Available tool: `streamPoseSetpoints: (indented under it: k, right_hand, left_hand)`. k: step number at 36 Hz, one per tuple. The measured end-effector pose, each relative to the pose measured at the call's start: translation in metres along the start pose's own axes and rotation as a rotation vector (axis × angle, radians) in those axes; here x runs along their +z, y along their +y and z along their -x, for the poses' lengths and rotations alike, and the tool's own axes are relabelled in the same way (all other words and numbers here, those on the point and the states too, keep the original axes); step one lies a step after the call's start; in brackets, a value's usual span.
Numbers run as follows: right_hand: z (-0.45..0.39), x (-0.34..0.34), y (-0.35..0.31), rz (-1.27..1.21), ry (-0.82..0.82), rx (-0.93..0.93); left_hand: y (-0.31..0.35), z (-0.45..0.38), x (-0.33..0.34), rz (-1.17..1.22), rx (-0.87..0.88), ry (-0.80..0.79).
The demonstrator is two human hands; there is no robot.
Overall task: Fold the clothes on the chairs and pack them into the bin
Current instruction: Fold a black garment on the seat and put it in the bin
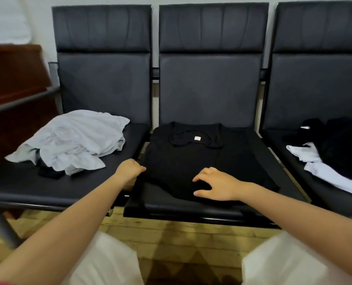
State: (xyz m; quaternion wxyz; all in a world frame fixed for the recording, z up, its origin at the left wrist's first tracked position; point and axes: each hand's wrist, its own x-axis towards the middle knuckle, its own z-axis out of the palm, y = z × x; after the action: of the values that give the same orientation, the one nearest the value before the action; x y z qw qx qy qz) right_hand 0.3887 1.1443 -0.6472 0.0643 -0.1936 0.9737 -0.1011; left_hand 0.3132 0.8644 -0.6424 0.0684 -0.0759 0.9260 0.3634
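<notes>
Here, black shirt [193, 159] lay flat on middle seat [191, 208]; left hand [129, 169] pinched its left edge, right hand [216, 184] pressed it, fingers spread. Grey pile [72, 142] left, black-white clothes [335, 153] right.

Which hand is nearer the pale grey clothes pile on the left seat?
Left. The left hand grips the black shirt's edge beside the pile; the right hand rests farther away on the shirt.

Head view, downward, close over chair seats [191, 206]
</notes>
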Motion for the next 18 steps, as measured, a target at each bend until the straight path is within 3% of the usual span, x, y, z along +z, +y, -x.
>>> streamPoseSetpoints:
  k: [7, 13, 18]
  right_hand:
    - [0.003, 0.002, 0.0, 0.006, 0.029, -0.011]
    - [-0.003, 0.003, 0.001, 0.004, 0.056, 0.0]
    - [-0.011, 0.004, 0.003, -0.02, 0.082, 0.013]
  left_hand:
    - [-0.002, -0.01, 0.007, 0.202, -0.043, 0.082]
    - [-0.006, -0.01, 0.001, 0.228, -0.115, -0.093]
    - [-0.002, -0.011, -0.001, 0.627, -0.019, -0.144]
